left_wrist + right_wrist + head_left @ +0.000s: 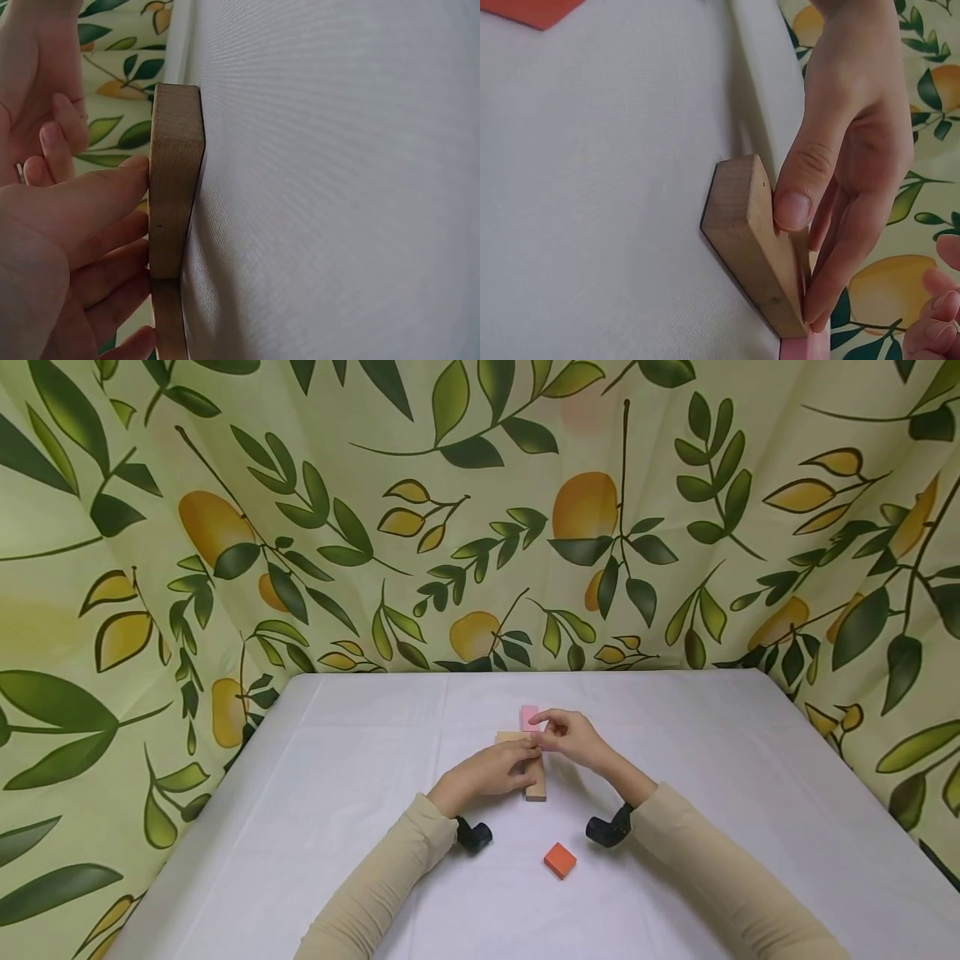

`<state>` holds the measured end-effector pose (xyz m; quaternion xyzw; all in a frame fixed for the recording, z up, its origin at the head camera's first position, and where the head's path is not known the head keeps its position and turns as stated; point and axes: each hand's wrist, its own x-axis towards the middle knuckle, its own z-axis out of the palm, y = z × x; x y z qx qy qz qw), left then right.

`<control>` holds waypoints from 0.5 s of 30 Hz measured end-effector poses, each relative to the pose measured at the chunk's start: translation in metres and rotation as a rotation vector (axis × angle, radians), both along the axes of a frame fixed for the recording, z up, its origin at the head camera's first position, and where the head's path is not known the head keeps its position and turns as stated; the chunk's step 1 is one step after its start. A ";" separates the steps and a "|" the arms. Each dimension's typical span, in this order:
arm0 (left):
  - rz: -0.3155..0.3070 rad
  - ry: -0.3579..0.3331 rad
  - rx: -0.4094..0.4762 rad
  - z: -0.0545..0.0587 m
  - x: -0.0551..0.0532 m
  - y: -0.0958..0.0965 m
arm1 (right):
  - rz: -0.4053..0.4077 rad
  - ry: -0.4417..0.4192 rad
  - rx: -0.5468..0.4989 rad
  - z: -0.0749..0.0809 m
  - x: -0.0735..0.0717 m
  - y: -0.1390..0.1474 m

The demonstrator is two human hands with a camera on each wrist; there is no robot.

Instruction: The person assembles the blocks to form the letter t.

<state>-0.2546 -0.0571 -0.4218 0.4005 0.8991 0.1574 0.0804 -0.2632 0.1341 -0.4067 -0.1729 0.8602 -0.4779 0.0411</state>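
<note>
My left hand (489, 772) rests over a plain wooden block (536, 792) lying flat, its long side pointing away from me. In the right wrist view the thumb touches the top of this wooden block (746, 247), while the other fingers reach the far part. A second wooden block (510, 737) lies across its far end, partly covered by fingers. Beyond it sits a pink block (529, 713). My right hand (573, 739) hovers just right of these blocks with loosely bent fingers and nothing between them; its fingertips (939, 319) appear raised in the right wrist view.
An orange block (559, 861) lies nearer to me, between the forearms. A white cloth covers the table (360, 760). Behind and at both sides hangs a leaf-and-fruit patterned curtain (480, 527). A black camera mount sits on each wrist.
</note>
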 end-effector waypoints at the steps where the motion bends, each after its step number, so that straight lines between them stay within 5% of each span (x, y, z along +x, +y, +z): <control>1: 0.002 -0.005 -0.001 0.000 0.000 0.000 | 0.000 0.004 0.004 0.000 0.001 0.000; 15: 0.039 -0.057 -0.007 0.000 0.001 0.000 | -0.023 -0.009 -0.012 0.003 0.015 0.004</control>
